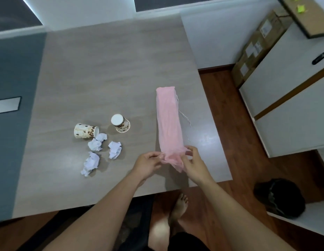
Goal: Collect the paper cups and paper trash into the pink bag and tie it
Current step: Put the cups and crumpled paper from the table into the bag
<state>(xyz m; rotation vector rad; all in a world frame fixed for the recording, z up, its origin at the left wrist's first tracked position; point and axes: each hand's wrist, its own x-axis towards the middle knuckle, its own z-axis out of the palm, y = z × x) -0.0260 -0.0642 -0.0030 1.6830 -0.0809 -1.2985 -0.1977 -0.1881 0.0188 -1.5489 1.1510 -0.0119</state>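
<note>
Two bare forearms are seen reaching from the bottom edge, above a bare foot (179, 205) planted on the wooden floor (239, 142). The left hand (148, 164) and right hand (194, 163) are met at the near end of the pink bag (169, 120), which is laid flat as a long, narrow strip on the grey surface (106, 69), close to its right edge. The bag's ruffled mouth is pinched from both sides: the left fingers (157, 156) are clamped on its left rim, and the right fingers (191, 149) are curled round its right rim. A thin white string (184, 116) is trailed along the bag's right side. Well apart to the left, the lying cup (86, 130) is rested on its side with its mouth turned right, and the upturned cup (120, 123) is stood mouth down beside it. Just below the cups, three crumpled pieces are scattered: the upper paper wad (97, 141) is set against the lying cup's mouth, the right paper wad (115, 149) is placed beside it, and the near paper wad (91, 163) is left closest to the surface's front edge. Cardboard boxes (257, 44) and a white cabinet (293, 98) are stood at the right.
</note>
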